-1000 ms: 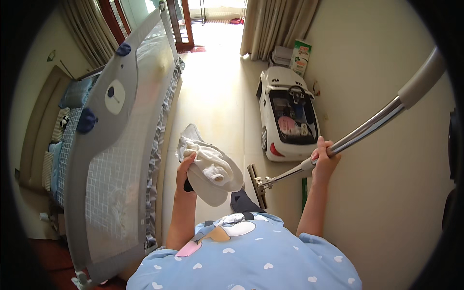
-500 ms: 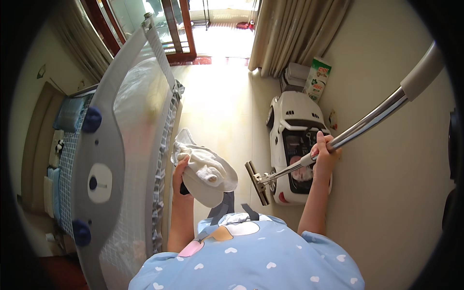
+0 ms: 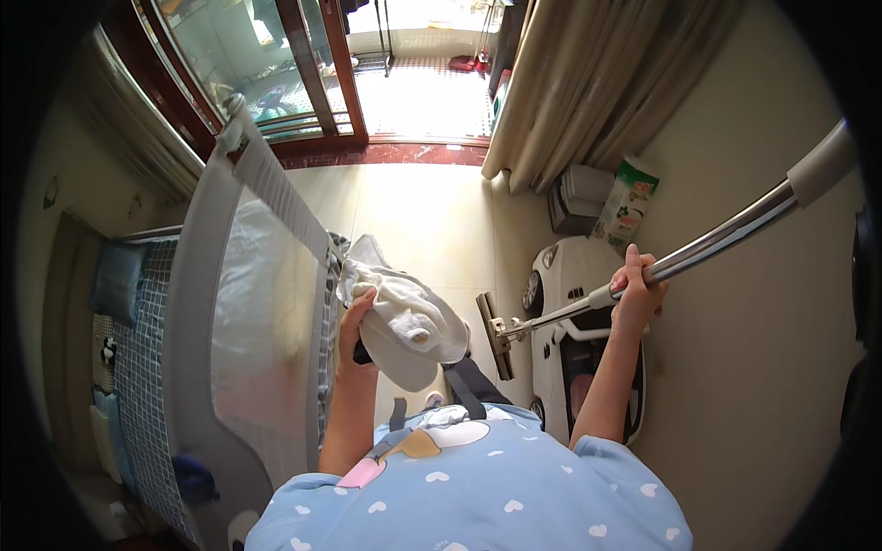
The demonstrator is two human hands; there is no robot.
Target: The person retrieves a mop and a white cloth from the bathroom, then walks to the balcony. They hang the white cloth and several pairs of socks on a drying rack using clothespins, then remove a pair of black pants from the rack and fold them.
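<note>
Gripped in the left hand (image 3: 356, 323) is a bundle of white cloth (image 3: 404, 317); clasped in the right hand (image 3: 636, 292) is a metal mop pole (image 3: 707, 243).

Left-hand fingers are closed around the cloth together with a dark object beneath it, whose kind cannot be told. The cloth is held just beside the grey mesh bed rail (image 3: 248, 312), on the side away from the checked bedding (image 3: 138, 386). Right-hand fingers are wrapped fully round the pole, well apart from the bed rail. The flat mop head (image 3: 494, 335) is seen between the cloth and a white toy car (image 3: 579, 340). Beyond the car, further from the rail, a green-and-white carton (image 3: 625, 207) stands near beige curtains (image 3: 588, 83).
</note>
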